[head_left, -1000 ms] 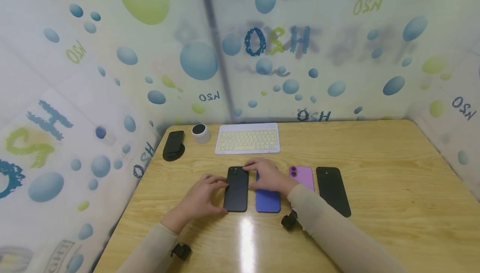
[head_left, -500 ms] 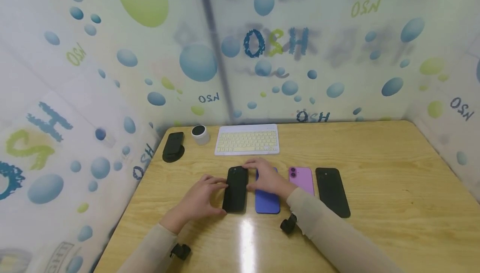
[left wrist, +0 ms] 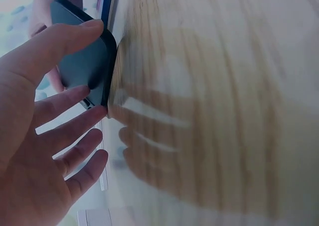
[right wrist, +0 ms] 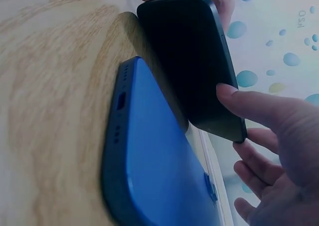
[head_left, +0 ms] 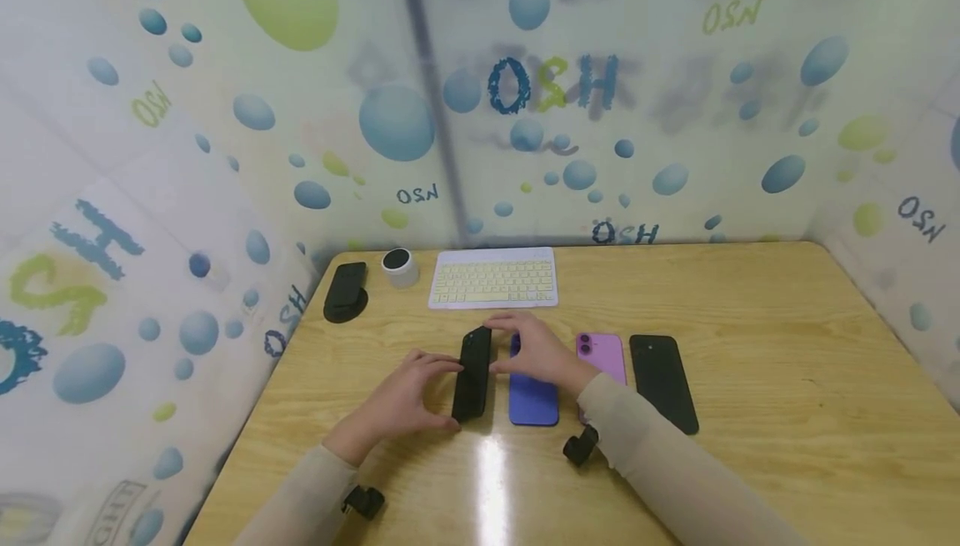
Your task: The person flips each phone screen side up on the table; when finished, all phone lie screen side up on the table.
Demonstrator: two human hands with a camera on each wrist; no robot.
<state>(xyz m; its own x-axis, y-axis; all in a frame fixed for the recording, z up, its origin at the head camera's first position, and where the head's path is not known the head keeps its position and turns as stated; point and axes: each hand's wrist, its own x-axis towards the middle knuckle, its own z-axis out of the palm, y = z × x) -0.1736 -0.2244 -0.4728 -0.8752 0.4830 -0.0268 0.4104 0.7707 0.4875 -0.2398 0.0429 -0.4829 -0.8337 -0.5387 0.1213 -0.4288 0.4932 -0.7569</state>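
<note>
A black phone [head_left: 472, 375] stands tilted on the wooden table, its right long edge raised and its camera side turned to the left. My left hand [head_left: 401, 392] holds it from the left, thumb at the near corner and fingertips along the lower long edge. From the right, my right hand [head_left: 540, 350] pinches the far end, with the thumb [right wrist: 234, 94] against the phone's dark face and fingers at its top corner. Under my right hand lies a blue phone [head_left: 533, 403], partly covered.
Right of the blue phone lie a pink phone [head_left: 602, 354], partly under my sleeve, and another black phone [head_left: 663, 383]. Behind are a white keyboard [head_left: 493, 279], a small white cylinder [head_left: 400, 268] with a dark top, and a black device on a round stand [head_left: 347, 289].
The black phone lay flat a second ago. Its right edge has come up, tipping it onto its left long edge between both hands. The other phones have stayed in place.
</note>
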